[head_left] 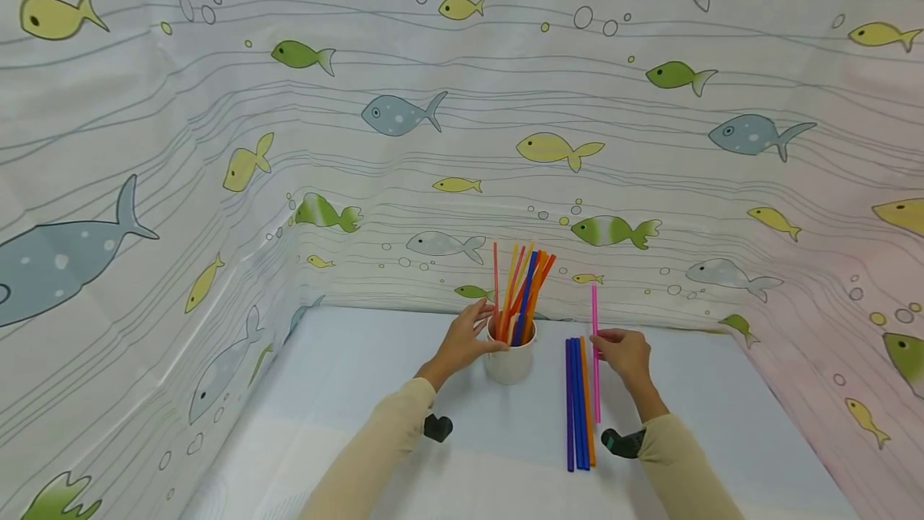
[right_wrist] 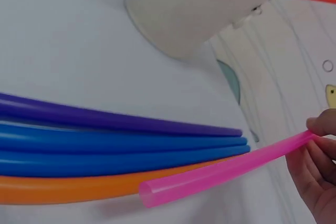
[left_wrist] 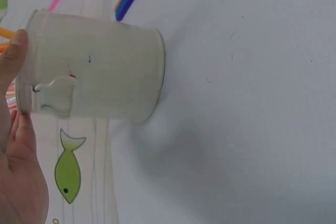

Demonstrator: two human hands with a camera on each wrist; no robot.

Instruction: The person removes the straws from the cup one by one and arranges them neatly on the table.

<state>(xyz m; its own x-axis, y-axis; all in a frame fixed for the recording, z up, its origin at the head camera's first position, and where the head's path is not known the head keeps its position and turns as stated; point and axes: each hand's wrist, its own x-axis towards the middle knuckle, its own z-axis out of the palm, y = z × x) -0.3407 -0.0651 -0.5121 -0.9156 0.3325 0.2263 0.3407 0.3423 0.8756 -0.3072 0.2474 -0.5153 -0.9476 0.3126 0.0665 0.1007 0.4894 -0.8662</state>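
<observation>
A white cup (head_left: 509, 366) stands upright on the table, holding several orange, yellow, red and blue plastic straws. My left hand (head_left: 464, 339) holds the cup by its rim, thumb on the near side and fingers behind. With my right hand (head_left: 626, 355) I pinch a pink straw (right_wrist: 210, 177) near its middle, as the head view shows. In the right wrist view its hollow near end overlaps the orange straw (right_wrist: 79, 188). Beside it lie a purple straw (head_left: 569, 408) and two blue straws (head_left: 579, 408), roughly parallel.
The pale table (head_left: 346, 351) is backed by a hanging sheet (head_left: 325, 159) printed with fish, which also runs along both sides. Dark wrist devices (head_left: 437, 427) show at the cuffs.
</observation>
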